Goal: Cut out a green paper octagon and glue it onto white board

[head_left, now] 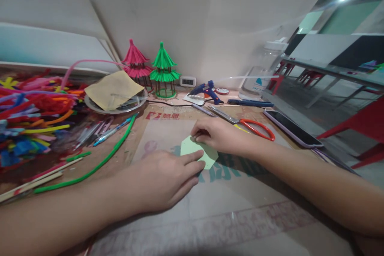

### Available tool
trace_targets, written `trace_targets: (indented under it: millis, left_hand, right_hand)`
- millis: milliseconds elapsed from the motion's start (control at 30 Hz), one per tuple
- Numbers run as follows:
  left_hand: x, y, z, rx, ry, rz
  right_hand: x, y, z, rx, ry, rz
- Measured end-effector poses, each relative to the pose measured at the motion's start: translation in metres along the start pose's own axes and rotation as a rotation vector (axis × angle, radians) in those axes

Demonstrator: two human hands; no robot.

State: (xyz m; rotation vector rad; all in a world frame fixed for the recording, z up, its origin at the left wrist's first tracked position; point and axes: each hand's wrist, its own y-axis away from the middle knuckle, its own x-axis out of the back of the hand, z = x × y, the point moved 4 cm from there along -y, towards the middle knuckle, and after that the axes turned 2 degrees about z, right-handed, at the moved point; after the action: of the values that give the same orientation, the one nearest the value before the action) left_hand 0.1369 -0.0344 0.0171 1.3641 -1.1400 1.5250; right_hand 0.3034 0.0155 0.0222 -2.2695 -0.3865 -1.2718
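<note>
A pale green, many-sided piece of paper [211,159] lies on the work surface between my hands. My left hand [168,178] rests palm down, its stretched fingers pressing the paper from the left. At the paper's upper edge, my right hand [213,132] has its thumb and fingers curled together in a pinch. Whatever is between those fingertips is mostly hidden. Just beyond my right wrist lie orange-handled scissors [258,128], their blades pointing to the back left.
Pink [136,62] and green [163,70] pavilion models stand at the back. Nearby are a blue glue gun [207,90], a small clock [188,81], a water bottle [259,72] and a phone [292,128]. Colourful pipe cleaners [33,116] and a dish [141,102] occupy the left.
</note>
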Motion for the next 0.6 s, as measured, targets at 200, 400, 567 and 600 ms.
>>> trace_targets:
  millis: [200,400,567,600]
  left_hand:
    - [0.0,0.001,0.001,-0.003,-0.027,0.003]
    - [-0.003,0.003,0.003,-0.02,-0.085,0.03]
    - [-0.003,0.003,0.0,-0.008,-0.062,0.032]
    - [-0.003,0.003,0.0,-0.008,-0.056,0.033]
  right_hand:
    - [0.005,-0.001,0.001,-0.033,0.086,0.053]
    - [0.01,0.008,-0.005,-0.11,-0.027,-0.172]
    - [0.014,0.013,-0.008,-0.059,0.185,-0.054]
    - [0.013,0.014,-0.009,-0.05,0.183,-0.051]
